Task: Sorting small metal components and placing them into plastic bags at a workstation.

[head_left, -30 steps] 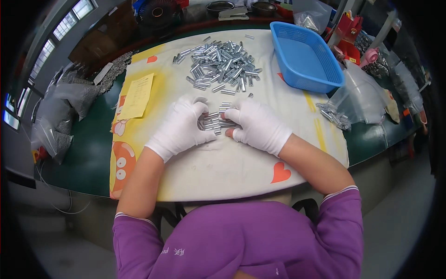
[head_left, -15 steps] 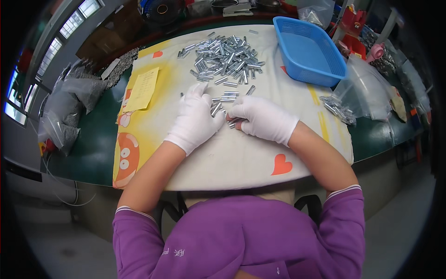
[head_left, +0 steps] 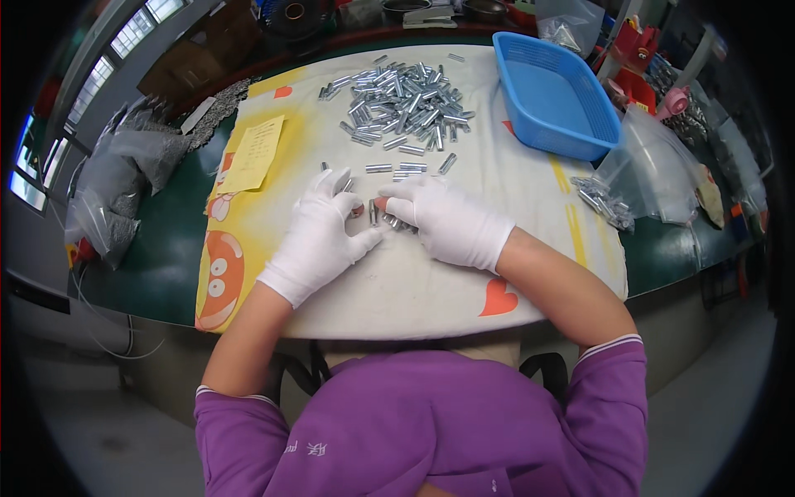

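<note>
Green surface under a pale cloth; blue basket at the cloth's far right corner, heap of silver tubes toward its far edge. Nearer the front edge, the gloved left hand has fingers and thumb parted; the right hand covers several tubes, grip unclear. Between them, a single tube.

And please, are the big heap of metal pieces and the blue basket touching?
Apart: the head view shows a strip of bare white cloth between the heap and the blue basket.
</note>
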A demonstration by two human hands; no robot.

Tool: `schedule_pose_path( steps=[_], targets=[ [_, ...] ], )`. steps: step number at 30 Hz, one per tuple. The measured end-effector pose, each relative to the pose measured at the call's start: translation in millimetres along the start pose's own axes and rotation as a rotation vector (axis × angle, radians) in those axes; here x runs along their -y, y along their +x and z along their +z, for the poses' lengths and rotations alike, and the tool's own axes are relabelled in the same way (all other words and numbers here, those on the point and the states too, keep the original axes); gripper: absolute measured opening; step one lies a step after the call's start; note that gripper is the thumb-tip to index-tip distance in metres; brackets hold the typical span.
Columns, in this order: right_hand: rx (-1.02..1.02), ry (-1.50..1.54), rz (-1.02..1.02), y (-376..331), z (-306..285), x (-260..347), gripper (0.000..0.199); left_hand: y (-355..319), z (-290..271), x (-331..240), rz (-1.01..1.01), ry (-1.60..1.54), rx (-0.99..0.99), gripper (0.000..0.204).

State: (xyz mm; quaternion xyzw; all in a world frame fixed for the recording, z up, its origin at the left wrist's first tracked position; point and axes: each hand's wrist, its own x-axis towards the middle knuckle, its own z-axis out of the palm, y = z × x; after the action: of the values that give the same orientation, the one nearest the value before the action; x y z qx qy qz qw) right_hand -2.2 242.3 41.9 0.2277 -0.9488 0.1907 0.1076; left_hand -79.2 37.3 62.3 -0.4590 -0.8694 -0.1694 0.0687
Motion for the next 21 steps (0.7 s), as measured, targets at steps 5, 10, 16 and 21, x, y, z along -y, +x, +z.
schedule_pose_path(
  steps=[5, 10, 16, 21],
  targets=[
    [0.004, -0.039, 0.000, 3.0, -1.9, 6.6, 0.049, -0.1, 1.6, 16.0, -0.045, -0.067, -0.085, 0.041],
    [0.115, 0.058, -0.082, -1.1, -6.8, 10.2, 0.057, -2.0, -4.4, 30.0, -0.061, -0.073, -0.020, 0.043],
    [0.176, 0.134, -0.133, -5.8, -4.0, -8.1, 0.062, -0.4, -3.0, 10.3, -0.159, -0.427, 0.132, 0.034],
    [0.157, 0.023, -0.155, 4.3, -2.7, -0.4, 0.065, 4.0, -3.4, 5.8, -0.134, -0.459, 0.134, 0.040]
  ],
)
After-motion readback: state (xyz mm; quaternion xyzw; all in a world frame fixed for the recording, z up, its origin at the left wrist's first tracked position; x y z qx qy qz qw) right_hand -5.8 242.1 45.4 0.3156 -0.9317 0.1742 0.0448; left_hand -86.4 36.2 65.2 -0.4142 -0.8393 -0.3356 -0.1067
